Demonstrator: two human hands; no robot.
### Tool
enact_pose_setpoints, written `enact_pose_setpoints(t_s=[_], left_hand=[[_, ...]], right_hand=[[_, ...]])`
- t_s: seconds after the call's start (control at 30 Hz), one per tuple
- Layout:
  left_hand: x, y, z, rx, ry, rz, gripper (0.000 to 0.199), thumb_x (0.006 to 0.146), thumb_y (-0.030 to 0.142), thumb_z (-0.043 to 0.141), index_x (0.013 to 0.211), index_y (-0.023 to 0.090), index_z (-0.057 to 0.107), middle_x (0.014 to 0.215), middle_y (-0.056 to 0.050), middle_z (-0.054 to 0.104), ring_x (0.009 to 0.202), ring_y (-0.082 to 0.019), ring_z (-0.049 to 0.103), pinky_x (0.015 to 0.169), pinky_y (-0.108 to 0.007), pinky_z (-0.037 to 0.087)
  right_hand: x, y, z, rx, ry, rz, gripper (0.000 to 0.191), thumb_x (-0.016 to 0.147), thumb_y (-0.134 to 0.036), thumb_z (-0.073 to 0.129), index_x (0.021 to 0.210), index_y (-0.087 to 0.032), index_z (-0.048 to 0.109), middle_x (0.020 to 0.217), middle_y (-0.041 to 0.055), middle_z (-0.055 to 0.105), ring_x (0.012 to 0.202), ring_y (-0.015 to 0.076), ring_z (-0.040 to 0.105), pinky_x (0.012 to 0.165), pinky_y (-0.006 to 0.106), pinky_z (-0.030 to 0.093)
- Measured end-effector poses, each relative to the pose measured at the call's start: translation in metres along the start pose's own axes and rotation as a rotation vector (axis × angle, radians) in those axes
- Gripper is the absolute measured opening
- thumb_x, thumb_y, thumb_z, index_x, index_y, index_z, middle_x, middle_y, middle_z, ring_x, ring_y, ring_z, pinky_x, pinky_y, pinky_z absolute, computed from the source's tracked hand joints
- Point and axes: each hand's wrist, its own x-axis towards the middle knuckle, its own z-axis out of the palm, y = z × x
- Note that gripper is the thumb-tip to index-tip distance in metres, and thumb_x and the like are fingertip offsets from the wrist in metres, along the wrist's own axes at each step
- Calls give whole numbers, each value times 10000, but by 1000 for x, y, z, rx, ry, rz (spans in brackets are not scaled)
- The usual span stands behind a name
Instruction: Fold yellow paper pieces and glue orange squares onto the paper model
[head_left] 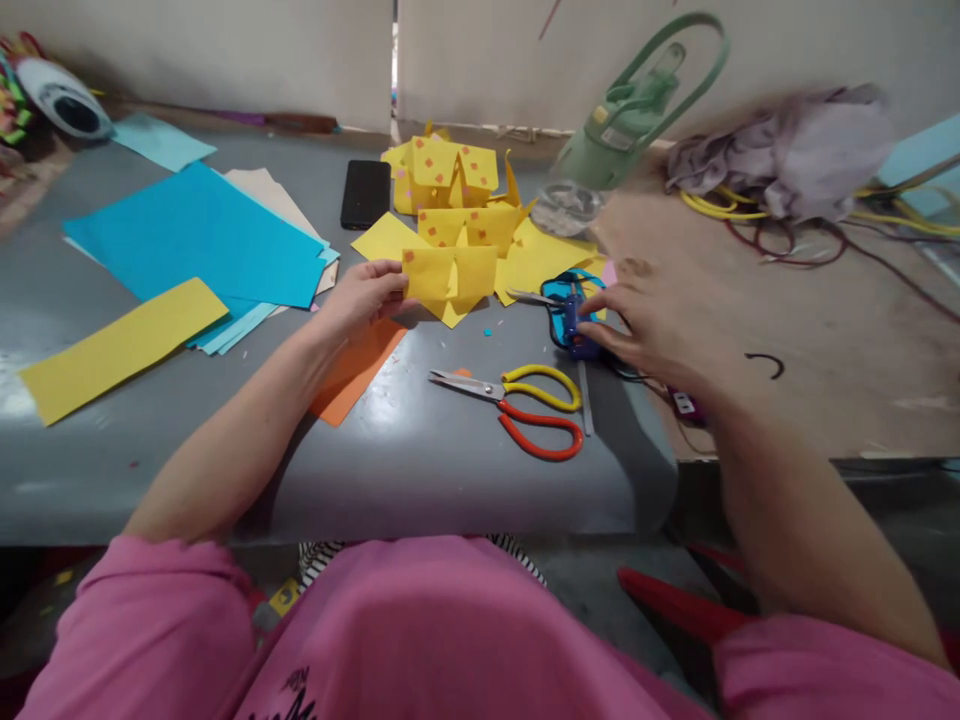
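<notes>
My left hand (375,288) pinches the left edge of a folded yellow paper piece (474,272) that has an orange dot at one corner. My right hand (646,318) has its thumb and fingers around a small blue glue gun (576,330), with a clear glue stick (586,402) sticking out toward me. A lighter blue item lies under the gun, partly hidden. Just in front lie scissors (491,391) with one yellow and one red handle, blades parted. Behind the held piece stand more yellow paper shapes (454,172) with orange dots.
Blue paper sheets (202,235), a yellow strip (124,350) and an orange sheet (358,375) lie on the left. A black phone (366,194) and a green bottle (619,135) stand farther back. Cloth (787,150) and cables (840,255) are at right.
</notes>
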Motion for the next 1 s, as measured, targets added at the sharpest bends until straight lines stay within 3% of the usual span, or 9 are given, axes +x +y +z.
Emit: enact_pose_setpoints(t_s=[0.07, 0.13, 0.23, 0.5, 0.7, 0.9, 1.0], left_hand=[[-2, 2, 0, 22, 5, 6, 114, 842, 34, 607, 815, 126, 668, 742, 3, 621, 717, -85, 643, 783, -215, 600], [-4, 4, 1, 34, 7, 7, 118, 847, 35, 608, 802, 127, 668, 710, 16, 589, 668, -73, 605, 785, -218, 601], [-4, 6, 1, 32, 5, 16, 119, 854, 33, 610, 802, 121, 671, 733, 13, 590, 639, -60, 569, 801, -226, 602], [-3, 4, 2, -10, 1, 10, 142, 846, 1, 603, 783, 127, 623, 706, 32, 548, 626, -51, 558, 833, -254, 605], [-1, 0, 1, -20, -31, 9, 96, 830, 43, 629, 819, 138, 636, 792, -2, 625, 756, -92, 653, 835, -242, 606], [1, -2, 0, -25, -27, -16, 126, 819, 23, 623, 795, 147, 628, 753, 16, 627, 668, -68, 622, 824, -247, 616], [1, -2, 0, -39, -52, -2, 146, 825, 11, 604, 781, 147, 635, 759, 12, 642, 693, -75, 637, 799, -228, 612]], right_hand=[[0, -36, 13, 74, -104, -105, 219, 960, -404, 558, 964, -240, 702, 968, 111, 706, 954, 285, 616, 881, 430, 445], [-3, -66, 29, 86, -224, -199, 250, 963, -404, 569, 996, -201, 710, 989, 131, 699, 963, 294, 613, 863, 420, 454], [-8, -87, 45, 55, -278, -255, 256, 978, -393, 565, 965, -172, 693, 949, 136, 687, 916, 285, 593, 827, 403, 450], [15, -83, 52, 133, -221, -165, 151, 967, -283, 563, 956, -192, 683, 921, 101, 648, 950, 265, 585, 821, 359, 440], [27, -87, 60, 168, -295, -105, 106, 935, -240, 586, 875, -198, 663, 869, 80, 664, 883, 241, 588, 769, 331, 427], [25, -86, 57, 159, -351, -58, 151, 948, -236, 529, 815, -206, 595, 774, 64, 651, 733, 206, 567, 667, 307, 392], [30, -87, 50, 207, -273, -42, 155, 951, -273, 519, 820, -215, 579, 783, 56, 641, 710, 195, 556, 655, 305, 392]])
